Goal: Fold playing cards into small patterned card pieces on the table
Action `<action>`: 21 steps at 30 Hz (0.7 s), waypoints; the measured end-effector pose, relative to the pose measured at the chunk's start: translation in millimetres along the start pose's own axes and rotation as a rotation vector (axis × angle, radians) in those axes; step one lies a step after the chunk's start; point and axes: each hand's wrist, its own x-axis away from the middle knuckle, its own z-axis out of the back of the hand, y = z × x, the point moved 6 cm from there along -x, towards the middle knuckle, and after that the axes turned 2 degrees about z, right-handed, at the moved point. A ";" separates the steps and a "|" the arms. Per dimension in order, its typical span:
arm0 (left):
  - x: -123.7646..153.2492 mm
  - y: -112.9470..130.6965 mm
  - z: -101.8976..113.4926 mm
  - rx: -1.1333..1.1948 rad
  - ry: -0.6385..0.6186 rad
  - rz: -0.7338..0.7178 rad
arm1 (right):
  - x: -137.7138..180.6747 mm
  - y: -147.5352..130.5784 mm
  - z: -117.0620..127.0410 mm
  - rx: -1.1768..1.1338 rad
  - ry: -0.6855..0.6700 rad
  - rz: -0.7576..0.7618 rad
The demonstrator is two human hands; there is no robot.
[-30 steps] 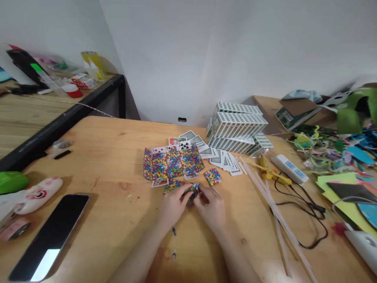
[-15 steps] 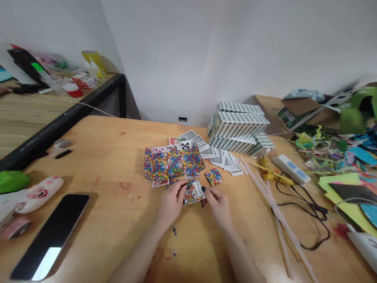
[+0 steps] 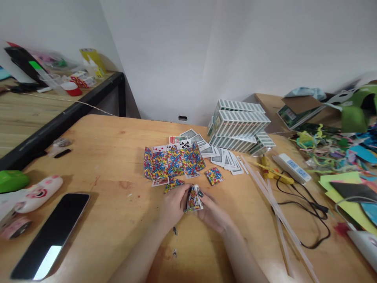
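Note:
Between my two hands is a playing card (image 3: 193,199) with a court figure on its face and a strip of multicoloured patterned material along its lower edge. My left hand (image 3: 174,204) pinches its left side, and my right hand (image 3: 212,210) grips the right side with the thumb on top. Just beyond them stands a folded panel (image 3: 175,163) made of cards covered in the same bright pattern, with card faces showing along its top. A small patterned square (image 3: 214,176) lies to the right of it, and another patterned piece (image 3: 173,184) sits partly behind my left hand.
Loose playing cards (image 3: 225,159) are spread face down behind the panel, before stacked striped card boxes (image 3: 241,124). On the right are a yellow glue gun (image 3: 266,167), clear glue sticks (image 3: 273,204), a power strip (image 3: 291,168) and a black cable. A phone (image 3: 51,236) lies at left.
The card has turned more upright and come slightly nearer to me. My right hand has shifted from its right edge to wrap behind it, and the patterned piece behind my left hand shows more.

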 end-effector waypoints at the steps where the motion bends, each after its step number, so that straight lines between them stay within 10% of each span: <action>1: 0.4 0.1 0.3 0.015 -0.001 0.005 | 0.7 -0.4 -0.4 -0.005 0.000 -0.018; 12: 0.3 -21.6 8.0 0.403 0.145 0.282 | 3.7 -5.7 9.3 0.079 -0.024 -0.090; 21: 3.8 -15.9 19.6 0.099 0.287 0.264 | 10.1 -20.8 6.5 0.013 -0.038 -0.011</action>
